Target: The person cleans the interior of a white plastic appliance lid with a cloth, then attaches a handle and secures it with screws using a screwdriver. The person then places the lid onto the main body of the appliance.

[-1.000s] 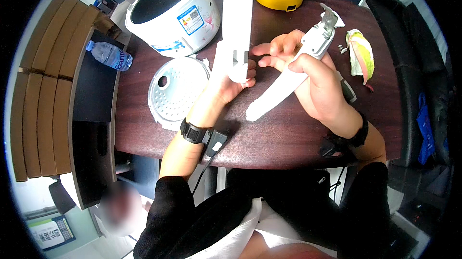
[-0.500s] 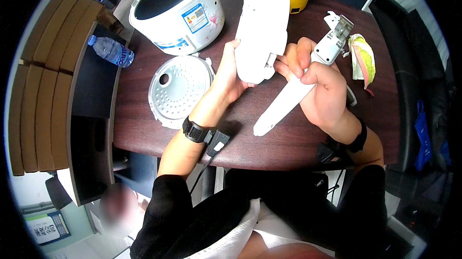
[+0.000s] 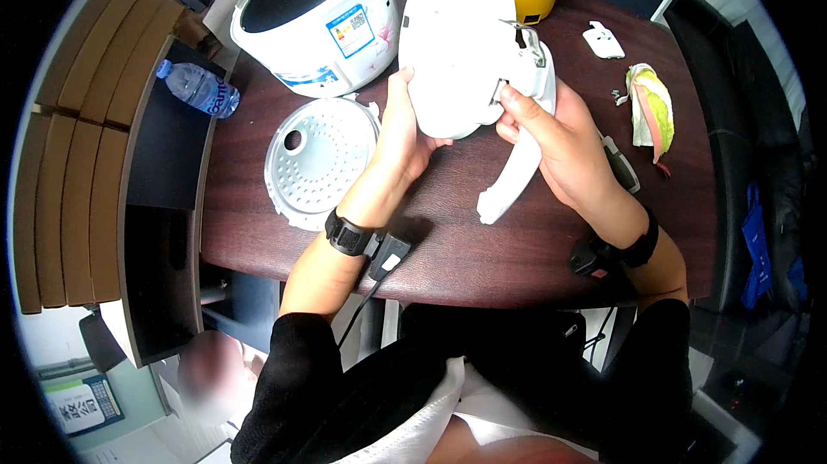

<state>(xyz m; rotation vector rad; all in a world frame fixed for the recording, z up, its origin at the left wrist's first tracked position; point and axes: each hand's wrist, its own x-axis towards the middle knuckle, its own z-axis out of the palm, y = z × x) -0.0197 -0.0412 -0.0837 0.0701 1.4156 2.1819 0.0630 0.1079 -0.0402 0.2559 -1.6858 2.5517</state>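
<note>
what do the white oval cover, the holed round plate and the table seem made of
White oval cover: likely plastic, smooth with moulded edges. Holed round plate: grey, soft sheen, maybe metal or plastic. Table: wood or laminate, dark red-brown, streaky grain.

Bright light washes out the white cover (image 3: 457,42) and glosses the worktop (image 3: 474,261); straight edges bend toward the black rim; one person's head (image 3: 211,375) is blurred.

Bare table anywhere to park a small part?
Front strip of the table, nearer than the white handle, between left wrist block and right wrist block. Right side, between yellow-green scrap and right forearm.
Crowded: back left, with cooker body and perforated disc; centre, where left hand holds white oval cover, right hand the handle.
</note>
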